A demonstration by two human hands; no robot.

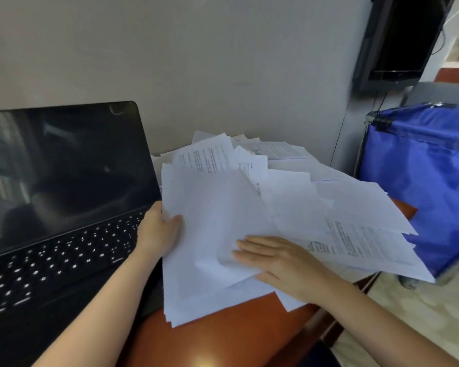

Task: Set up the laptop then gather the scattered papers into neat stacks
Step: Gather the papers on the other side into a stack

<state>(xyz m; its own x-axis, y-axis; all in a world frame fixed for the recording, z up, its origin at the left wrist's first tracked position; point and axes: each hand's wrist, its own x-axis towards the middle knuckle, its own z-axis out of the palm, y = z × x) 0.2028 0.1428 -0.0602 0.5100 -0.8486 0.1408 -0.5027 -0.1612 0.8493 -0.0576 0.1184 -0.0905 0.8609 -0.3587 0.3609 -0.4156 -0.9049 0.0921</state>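
Between my hands, on the reddish-brown surface (223,337), the papers (297,205) lie in a loose white heap that fans away past my right hand. My left hand (158,231) grips the left edge of the nearest stack, thumb on top. My right hand (281,263) lies flat on the sheets, fingers straight, pressing down. Just left of my left hand stands the laptop (64,181), lid open, screen dark, keys lit. Beyond my right hand sits a blue bag (421,181).

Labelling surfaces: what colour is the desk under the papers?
Reddish-brown, glossy desk; clearest in the head view, below the papers.
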